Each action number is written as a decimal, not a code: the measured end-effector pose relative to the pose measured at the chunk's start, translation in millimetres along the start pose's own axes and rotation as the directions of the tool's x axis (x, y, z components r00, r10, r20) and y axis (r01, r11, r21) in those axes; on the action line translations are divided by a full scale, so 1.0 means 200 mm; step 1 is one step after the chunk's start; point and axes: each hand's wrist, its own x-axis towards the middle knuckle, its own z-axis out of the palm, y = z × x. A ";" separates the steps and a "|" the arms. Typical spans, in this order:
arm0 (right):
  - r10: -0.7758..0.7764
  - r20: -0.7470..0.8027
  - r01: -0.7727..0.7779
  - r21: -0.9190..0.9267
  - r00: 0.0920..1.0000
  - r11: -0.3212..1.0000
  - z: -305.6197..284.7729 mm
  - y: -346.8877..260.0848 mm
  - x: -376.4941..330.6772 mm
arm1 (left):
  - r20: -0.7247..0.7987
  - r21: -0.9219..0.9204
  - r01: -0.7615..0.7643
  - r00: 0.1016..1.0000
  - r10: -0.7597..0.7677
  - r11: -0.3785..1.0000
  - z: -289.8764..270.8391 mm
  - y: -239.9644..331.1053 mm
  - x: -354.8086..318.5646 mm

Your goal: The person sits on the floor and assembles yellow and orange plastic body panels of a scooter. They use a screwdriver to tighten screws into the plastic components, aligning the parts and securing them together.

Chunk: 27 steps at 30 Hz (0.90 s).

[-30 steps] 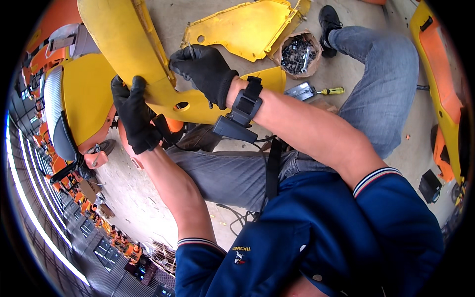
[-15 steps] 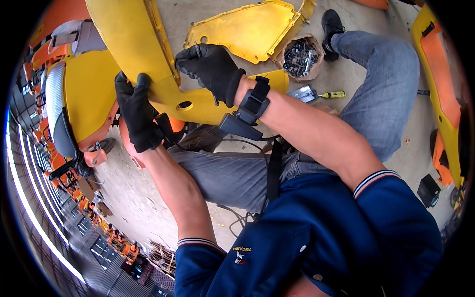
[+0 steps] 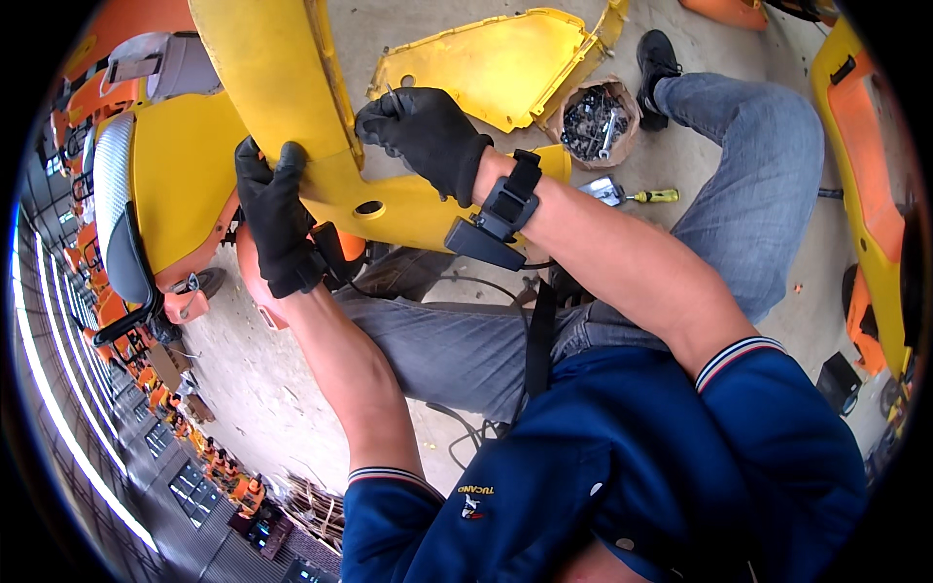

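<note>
A large yellow plastic panel (image 3: 267, 73), bent into an L with a round hole in its lower part, is held up over my lap. Black-gloved, my left hand (image 3: 277, 219) grips its left edge, thumb on the near face and fingers partly hidden. My right hand (image 3: 428, 141), also gloved, is closed around a slim metal rod-like tool (image 3: 393, 100); its tip pokes out above the fist, and its exact kind is hidden. That fist sits at the ridged inner edge of the panel, close to the corner of the L.
Another yellow panel (image 3: 486, 68) lies on the floor ahead. Beside it stands a paper bag (image 3: 632, 121) of dark small parts with a wrench (image 3: 609, 134) on top. A yellow-handled screwdriver (image 3: 656, 195) lies near my leg. At left is a yellow vehicle body (image 3: 180, 180) with a black seat.
The panel and both hands have shifted slightly to the right in the picture. My grip on the panel and on the rod looks the same.
</note>
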 end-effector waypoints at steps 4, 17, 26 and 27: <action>-0.020 0.038 0.019 0.035 0.999 0.999 -0.02 0.00 -0.02 | -0.002 -0.016 0.011 1.000 -0.011 1.000 0.01 0.01 -0.01; -0.230 0.032 0.232 -0.152 0.973 0.961 -0.04 0.02 0.01 | -0.012 0.005 0.005 1.000 -0.005 1.000 0.03 0.03 -0.01; -0.277 0.050 0.279 -0.298 0.960 0.913 -0.03 -0.01 0.00 | -0.008 0.059 -0.015 1.000 0.016 0.998 0.04 0.04 0.00; -0.277 0.051 0.279 -0.301 0.959 0.912 -0.03 -0.01 -0.01 | -0.012 0.069 -0.019 1.000 0.020 0.997 0.04 0.04 0.00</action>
